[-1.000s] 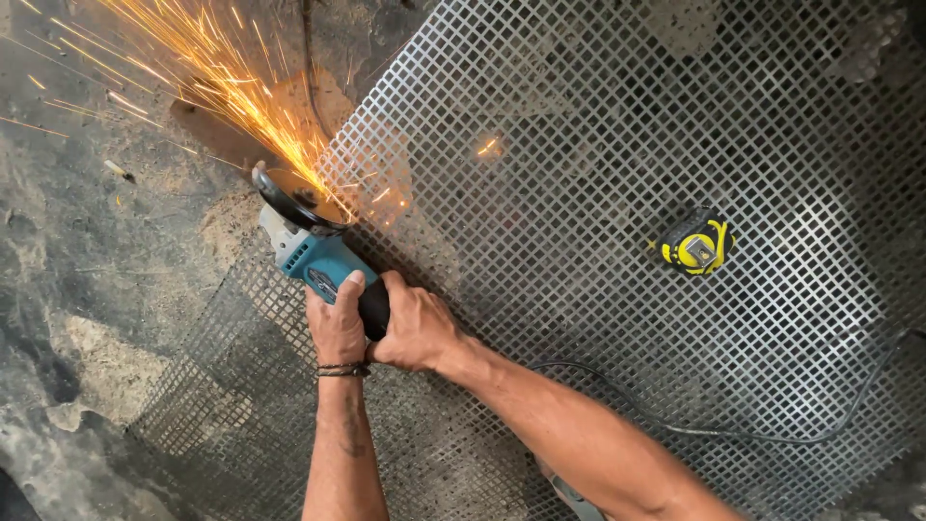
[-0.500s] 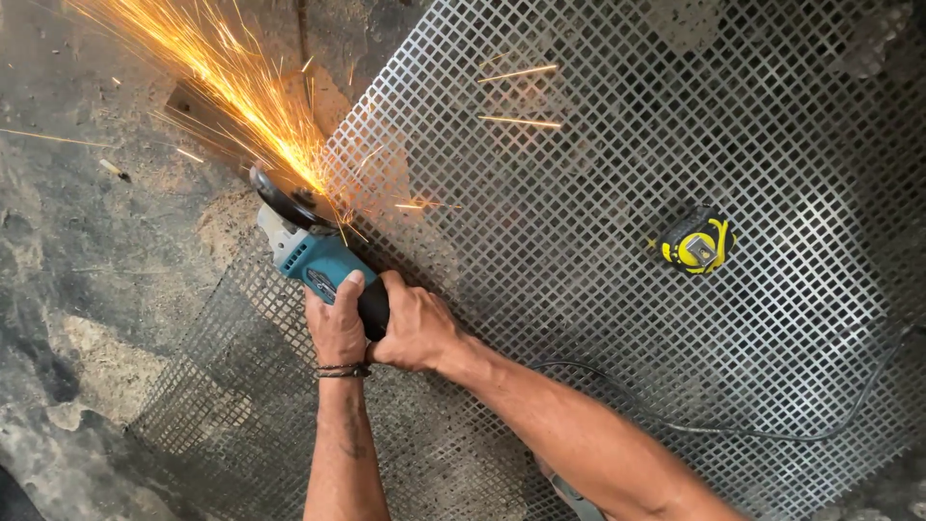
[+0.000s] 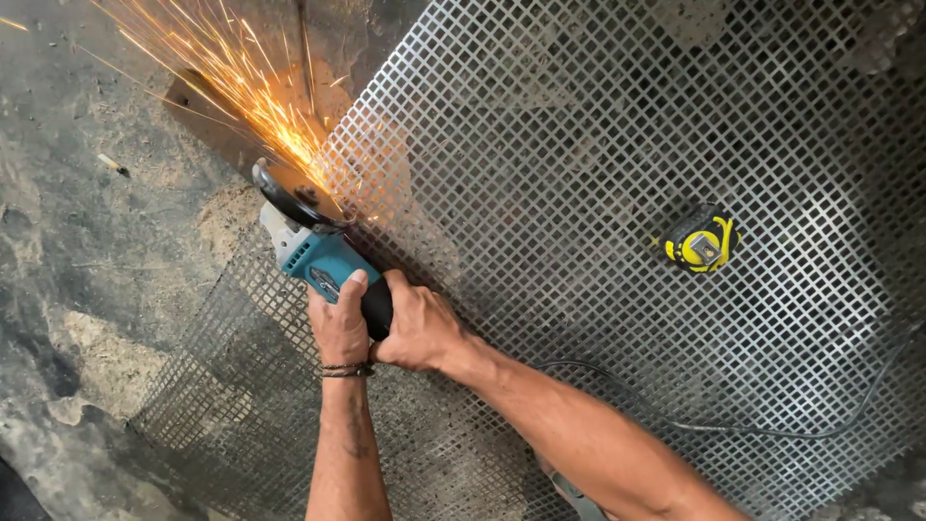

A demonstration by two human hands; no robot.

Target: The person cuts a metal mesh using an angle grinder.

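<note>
Both hands are wrapped around one grinder [image 3: 323, 260]. The left hand [image 3: 340, 323] grips the rear of its teal body from below, thumb lying up along the casing, with a thin dark band around the wrist. The right hand [image 3: 417, 326] closes over the black handle just beside it, so the two hands touch (fingers curled tight, nothing else in either).

The grinder points up and to the left, away from the hands. Its disc [image 3: 286, 195], under a dark guard, meets the edge of a mesh sheet [image 3: 598, 125], a perforated metal panel with square holes that lies flat on the floor [image 3: 87, 251]. Sparks [image 3: 222, 77] fan out from the disc, further up and left beyond the hands, over rough grey concrete.

A second stretch of the same mesh [image 3: 222, 386] sits under and to the left of the left forearm. Well to the right of the hands, a yellow and black tape measure [image 3: 702, 241] rests on the sheet. A dark cable [image 3: 772, 425] runs across the mesh past the right forearm, curving away to the right.
</note>
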